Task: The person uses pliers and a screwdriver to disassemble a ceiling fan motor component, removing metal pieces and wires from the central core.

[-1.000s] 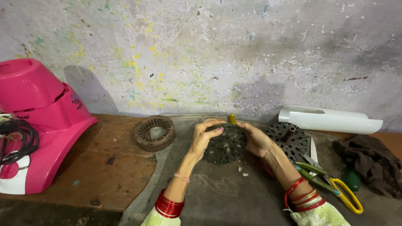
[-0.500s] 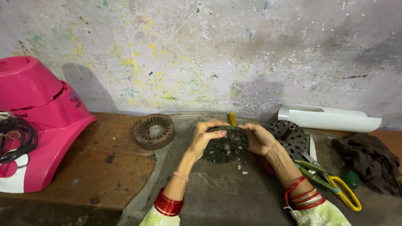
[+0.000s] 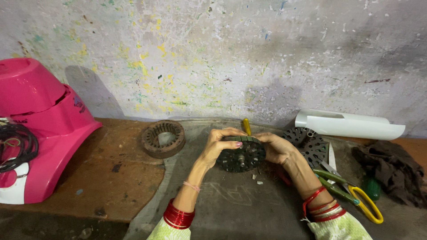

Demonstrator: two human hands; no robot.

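My left hand (image 3: 219, 144) and my right hand (image 3: 278, 147) hold a dark round slotted metal core (image 3: 241, 155) between them, tilted up on edge above the grey mat (image 3: 231, 204). My fingers wrap over its top rim from both sides. A yellow tool handle (image 3: 246, 126) sticks up just behind the core. Small white bits (image 3: 257, 179) lie on the mat below it.
A rusty ring-shaped stator (image 3: 163, 138) lies to the left on the brown bench. More dark slotted discs (image 3: 309, 143) sit to the right, with green and yellow scissors (image 3: 351, 194), a white curved plastic piece (image 3: 349, 124) and a dark rag (image 3: 393, 171). A pink appliance housing (image 3: 38, 120) with black cable stands far left.
The core has tipped slightly and sits a little lower in my hands. My fingers have shifted over its top rim.
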